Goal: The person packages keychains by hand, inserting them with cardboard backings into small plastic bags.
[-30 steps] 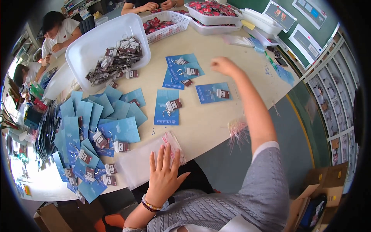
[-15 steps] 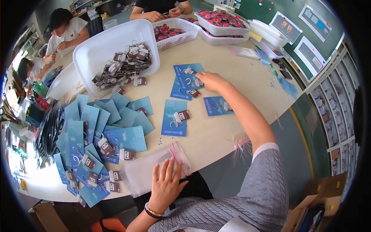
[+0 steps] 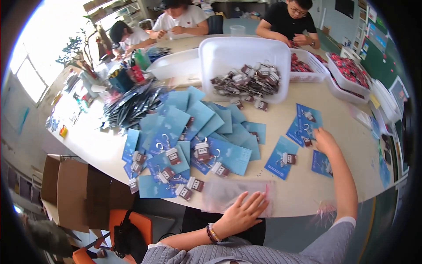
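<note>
Left hand (image 3: 241,215) on clear bags (image 3: 215,193), right hand (image 3: 326,141) at the blue cards (image 3: 281,152) on the right.
The left hand lies flat, fingers slightly spread, probably to stop the limp, slick plastic sliding at the near edge; the right hand's fingers reach the far cards, but whether they pinch anything I cannot tell. Brown-and-white keychains (image 3: 289,159) with metal rings lie on the cards. To the left, flat, stiff-looking cards overlap in a loose pile (image 3: 200,116); beyond it, a round-cornered white tub (image 3: 244,46) keeps more keychains together.
</note>
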Action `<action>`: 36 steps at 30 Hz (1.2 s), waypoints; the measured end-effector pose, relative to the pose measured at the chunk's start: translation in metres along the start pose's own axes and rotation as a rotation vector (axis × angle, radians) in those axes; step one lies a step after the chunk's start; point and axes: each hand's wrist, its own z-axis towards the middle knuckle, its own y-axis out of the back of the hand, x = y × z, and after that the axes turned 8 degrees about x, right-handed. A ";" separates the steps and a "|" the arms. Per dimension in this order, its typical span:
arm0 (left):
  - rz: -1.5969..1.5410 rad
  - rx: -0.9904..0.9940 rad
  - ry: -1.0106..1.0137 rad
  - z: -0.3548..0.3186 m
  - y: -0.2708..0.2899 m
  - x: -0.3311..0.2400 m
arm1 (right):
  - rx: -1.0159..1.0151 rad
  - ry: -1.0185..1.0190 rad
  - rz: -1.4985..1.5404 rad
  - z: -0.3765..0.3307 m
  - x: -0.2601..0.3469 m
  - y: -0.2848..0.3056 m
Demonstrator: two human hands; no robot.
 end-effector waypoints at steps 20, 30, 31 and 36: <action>-0.014 0.049 -0.005 0.005 0.011 -0.002 | 0.460 0.048 0.429 0.062 -0.044 0.016; -0.131 -0.051 0.141 0.017 0.011 -0.018 | 0.003 -0.057 0.623 0.010 -0.047 -0.011; -0.105 -0.055 0.152 0.017 0.009 -0.017 | 0.001 -0.066 0.624 0.010 -0.046 -0.010; -0.056 -0.096 0.155 0.019 0.003 -0.024 | 0.446 -0.124 0.455 0.016 -0.041 0.003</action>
